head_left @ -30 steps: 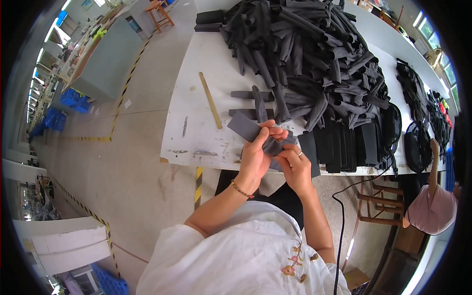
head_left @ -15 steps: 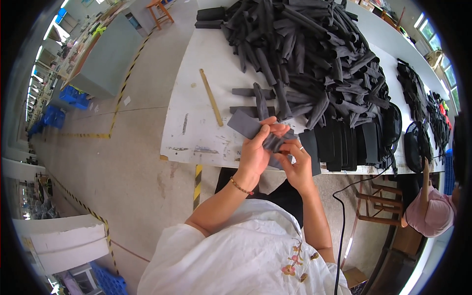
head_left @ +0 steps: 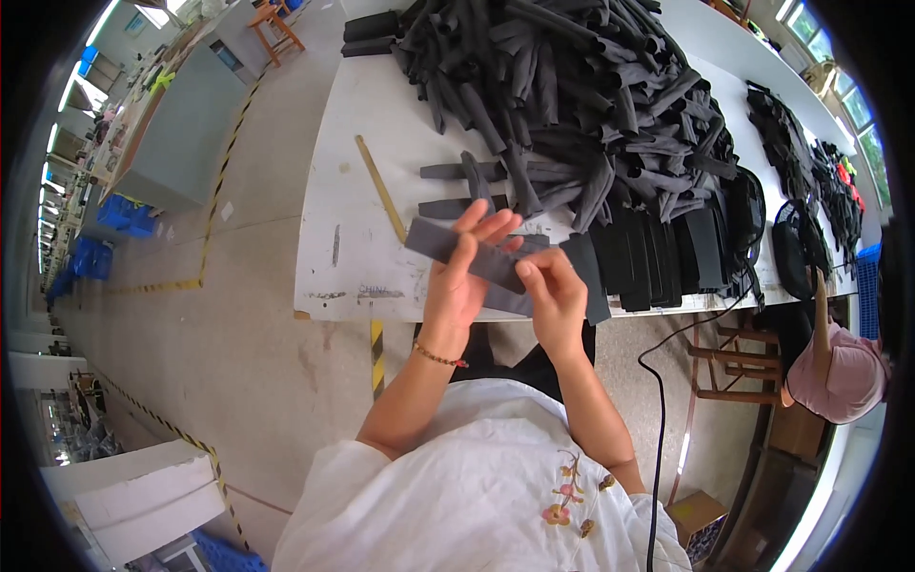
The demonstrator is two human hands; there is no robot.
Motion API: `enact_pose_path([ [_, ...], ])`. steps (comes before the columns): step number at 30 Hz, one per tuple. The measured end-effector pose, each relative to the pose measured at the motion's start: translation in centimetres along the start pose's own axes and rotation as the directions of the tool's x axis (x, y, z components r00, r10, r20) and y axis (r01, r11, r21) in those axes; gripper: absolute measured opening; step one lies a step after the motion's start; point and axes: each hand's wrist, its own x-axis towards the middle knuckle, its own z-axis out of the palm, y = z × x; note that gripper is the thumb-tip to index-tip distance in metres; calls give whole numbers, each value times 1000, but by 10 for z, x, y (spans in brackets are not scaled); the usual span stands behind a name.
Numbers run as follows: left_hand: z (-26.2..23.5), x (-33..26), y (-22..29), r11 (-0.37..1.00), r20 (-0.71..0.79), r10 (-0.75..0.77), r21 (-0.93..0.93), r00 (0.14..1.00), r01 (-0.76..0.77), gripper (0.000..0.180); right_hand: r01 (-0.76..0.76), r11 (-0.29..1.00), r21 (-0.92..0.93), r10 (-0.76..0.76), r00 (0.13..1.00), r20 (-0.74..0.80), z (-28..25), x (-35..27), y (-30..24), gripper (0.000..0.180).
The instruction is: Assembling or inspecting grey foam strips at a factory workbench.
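Observation:
A dark grey fabric strip (head_left: pixel 431 239) stretches between my two hands above the table's near edge. My left hand (head_left: pixel 452 286) holds its left part, thumb lying across the cloth and the other fingers partly behind it. The strip's right end is pinched between thumb and fingers of my right hand (head_left: pixel 559 303). Just beyond my hands, a few dark fabric tubes (head_left: pixel 446 207) lie on the white table (head_left: pixel 357 238), one crossing the others. Right of my right hand, flat black pieces (head_left: pixel 618 262) lie in an overlapping row along the edge.
A large heap of dark fabric tubes (head_left: pixel 562 105) covers the table's far part. A yellowish ruler-like strip (head_left: pixel 380 189) lies at the left. Near a black fan (head_left: pixel 748 214), a black cable (head_left: pixel 658 372) hangs down. Another person (head_left: pixel 839 372) sits at the right beside a wooden stool (head_left: pixel 729 362).
The fabric strip, bunched between my hands before, is now drawn out longer and flatter. My right hand has turned, its thumb now on top of the cloth. The whole view has shifted slightly.

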Motion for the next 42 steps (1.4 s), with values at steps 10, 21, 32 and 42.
enact_pose_path([
  [10,-42,-9,31,996,-238,67,81,969,-48,13,440,786,-435,-445,890,97,-3,-11,-1,9],
  [21,-68,19,40,590,-245,360,807,900,-17,10,-146,861,-486,123,989,-79,-42,-24,45,14],
  [32,-99,88,42,-290,401,-121,860,908,-419,19,21,144,-989,-200,980,-8,-84,1,61,26],
  [42,-65,68,67,723,-171,-140,656,975,219,28,-11,309,-951,-436,887,-152,-98,18,46,11],
])
